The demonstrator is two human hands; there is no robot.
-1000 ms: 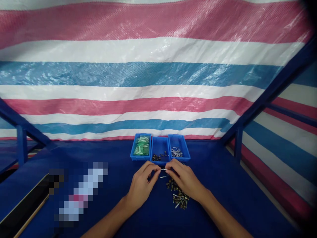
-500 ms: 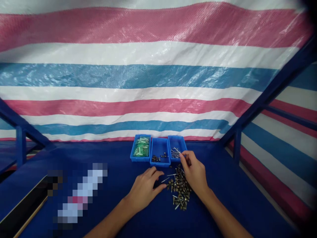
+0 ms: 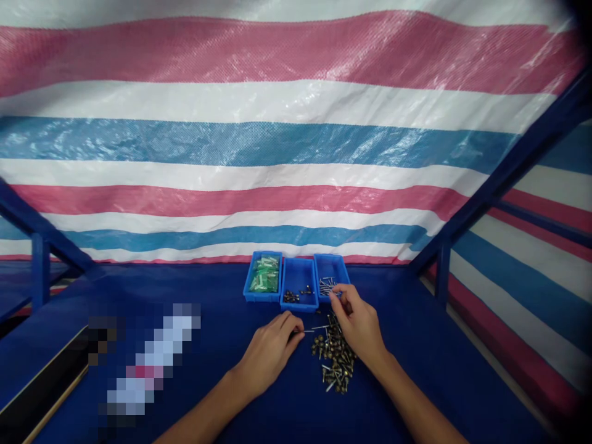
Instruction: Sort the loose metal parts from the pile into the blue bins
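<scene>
My left hand (image 3: 274, 345) pinches a thin metal pin (image 3: 309, 331) between thumb and forefinger, its tip pointing right. Just right of it lies a pile of small brass-coloured pieces (image 3: 340, 357) with thin metal shanks. My right hand (image 3: 361, 320) hovers over the pile's far side, with thumb and forefinger at the front of the right blue box (image 3: 340, 265). Those fingertips are drawn together; whatever is between them is too small to make out. Loose silvery pins (image 3: 326, 285) lie in that box.
The middle blue box (image 3: 299, 271) holds several small dark pieces (image 3: 291, 296). Green-and-clear packets (image 3: 265, 274) fill the left box (image 3: 248, 290). A long dark object (image 3: 46, 376) and a blurred-out item (image 3: 152, 357) lie left on the blue table (image 3: 222, 327). Striped sheeting hangs behind.
My left thumb and forefinger have closed on a pin that lay on the table. My right fingertips have shifted slightly left and down at the right box.
</scene>
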